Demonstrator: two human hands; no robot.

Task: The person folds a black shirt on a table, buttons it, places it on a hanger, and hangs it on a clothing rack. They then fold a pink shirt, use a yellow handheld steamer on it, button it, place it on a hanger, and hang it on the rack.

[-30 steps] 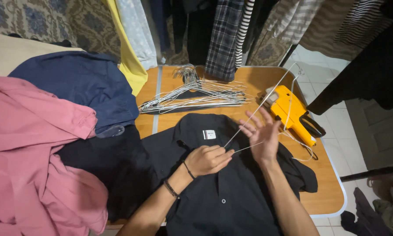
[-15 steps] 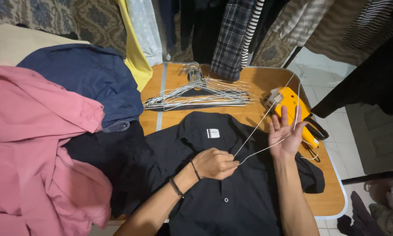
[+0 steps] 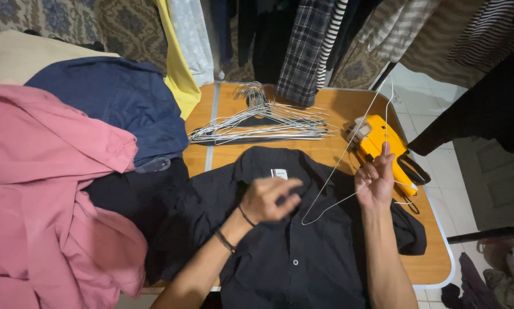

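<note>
Closest to the camera, a black button-up shirt [image 3: 302, 257] lies spread flat on the wooden table [image 3: 331, 151], collar pointing away, a small white label [image 3: 278, 173] showing inside the neck and a pale button visible on its front. The left hand [image 3: 270, 199] hovers over the shirt just below the collar, fingers curled loosely and a little blurred, so whether they pinch the fabric cannot be told; two dark bands circle that wrist. The right hand [image 3: 376, 180] is raised above the shirt's shoulder and closed around a white wire hanger [image 3: 348, 154], which stands tilted, its lower corner hanging over the shirt front near the left hand and its hook rising toward the tiled floor at the table's far right corner. Just behind the right hand, a yellow tagging gun [image 3: 382, 149] with a black strap rests on the table edge. To the left, a pink garment [image 3: 45, 200] is heaped across the near side, partly covering a dark cloth beside the shirt, with a navy blue garment [image 3: 114, 103] behind it and a beige one further back. Past the collar, a bundle of wire hangers [image 3: 257, 126] lies across the tabletop. Farthest off, hung clothes form a row: yellow, white, a plaid shirt [image 3: 305, 46] and striped pieces.
</note>
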